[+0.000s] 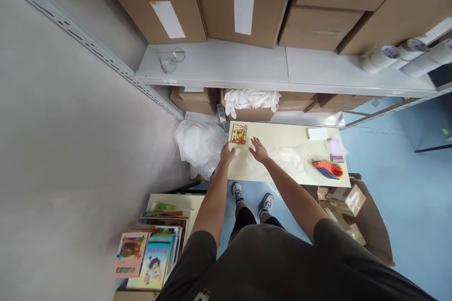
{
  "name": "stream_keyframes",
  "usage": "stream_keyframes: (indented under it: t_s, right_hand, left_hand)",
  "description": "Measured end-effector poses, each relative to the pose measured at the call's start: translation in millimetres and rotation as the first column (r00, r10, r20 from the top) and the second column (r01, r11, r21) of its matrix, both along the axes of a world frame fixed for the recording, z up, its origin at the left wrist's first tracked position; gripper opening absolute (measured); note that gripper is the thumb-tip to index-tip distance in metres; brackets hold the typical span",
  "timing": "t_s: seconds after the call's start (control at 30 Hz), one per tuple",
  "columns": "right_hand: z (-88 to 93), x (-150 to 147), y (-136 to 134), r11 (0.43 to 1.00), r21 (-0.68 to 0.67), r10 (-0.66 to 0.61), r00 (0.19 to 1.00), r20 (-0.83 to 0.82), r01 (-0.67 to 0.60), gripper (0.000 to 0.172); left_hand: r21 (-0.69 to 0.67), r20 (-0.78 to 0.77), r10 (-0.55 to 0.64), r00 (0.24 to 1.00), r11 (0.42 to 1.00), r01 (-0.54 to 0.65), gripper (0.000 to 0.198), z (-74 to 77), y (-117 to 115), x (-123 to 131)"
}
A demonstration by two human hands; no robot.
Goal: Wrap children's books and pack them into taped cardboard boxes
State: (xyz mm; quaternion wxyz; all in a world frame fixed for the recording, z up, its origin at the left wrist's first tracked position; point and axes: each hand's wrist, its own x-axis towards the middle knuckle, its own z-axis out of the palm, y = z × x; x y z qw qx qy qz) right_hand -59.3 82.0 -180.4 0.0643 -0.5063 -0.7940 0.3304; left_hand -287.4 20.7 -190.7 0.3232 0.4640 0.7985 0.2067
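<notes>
A small picture book [239,134] with a yellow and red cover lies at the left end of the pale yellow table [278,130]. My left hand [226,154] is at the table's left edge, just below the book, its thumb apart from the fingers; I cannot see anything held in it. To the right of the book, my right hand [260,151] hovers over or rests on the tabletop with fingers spread and nothing in them. A thin, translucent plastic sheet or bag [286,162] lies flat beside and beneath my right forearm.
Orange and blue tape dispensers [328,169], a white stack [317,133] and a blurred purple packet [335,149] occupy the table's right end. White plastic [201,146] bulges at left. Books [155,258] stand lower left, an open carton [374,230] lower right. A shelf [226,63] holds boxes.
</notes>
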Motion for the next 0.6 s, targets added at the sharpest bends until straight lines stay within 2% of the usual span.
stream_keyframes:
  t_s: [0.1,0.2,0.3,0.4,0.5,0.6]
  right_hand:
    - [-6.4,-45.1,12.8,0.996,-0.064,0.063,0.989,0.132,-0.055,0.081]
    - [-16.8,-74.9,19.0,0.981,-0.142,0.159,0.963,0.217,-0.130,0.076]
    - [-25.1,-93.6,20.7,0.954,-0.160,0.283,0.940,0.192,-0.255,0.068]
    - [-27.4,-104.0,19.5,0.934,-0.172,0.339,0.928,0.154,-0.312,0.069]
    - [-23.6,-105.8,16.0,0.954,-0.175,0.262,0.961,0.093,-0.243,0.072]
    - [-14.0,-99.2,10.2,0.982,-0.188,-0.042,0.999,-0.028,0.036,0.071]
  left_hand:
    - [-0.020,0.082,0.046,0.996,0.999,-0.044,0.064,-9.8,26.1,-23.6]
    - [-0.047,0.134,0.037,0.990,0.998,-0.031,0.062,-19.8,42.3,-37.6]
    - [-0.061,0.168,0.060,0.984,0.997,-0.050,0.051,-28.3,45.5,-49.2]
    - [-0.112,0.174,0.173,0.969,0.982,-0.155,0.039,-32.5,39.9,-61.2]
    - [-0.167,0.227,0.271,0.935,0.957,-0.237,0.037,-29.2,31.6,-68.4]
    - [-0.103,0.293,0.314,0.903,0.949,-0.297,0.045,-16.8,20.7,-66.2]
